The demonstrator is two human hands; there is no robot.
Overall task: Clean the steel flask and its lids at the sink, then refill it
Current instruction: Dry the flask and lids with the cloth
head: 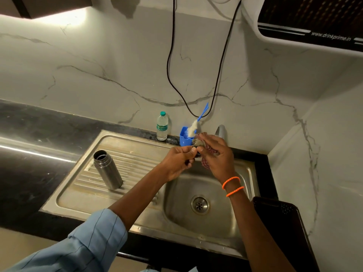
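Note:
The steel flask (107, 169) stands upright and uncapped on the ribbed drainboard of the steel sink (82, 201), left of the basin. Over the basin's far edge, my left hand (179, 161) is closed around a small dark lid, mostly hidden in the fingers. My right hand (215, 156) presses a checked cloth (205, 163) against that lid, right below the tap (221, 131). No water is visibly running.
A blue holder (184, 139) with a blue-handled brush (194, 124) stands behind the sink. A plastic water bottle (162, 125) is beside it. Black cables hang down the marble wall. A water purifier (314, 22) is mounted at upper right. A dark board (282, 222) leans at the right.

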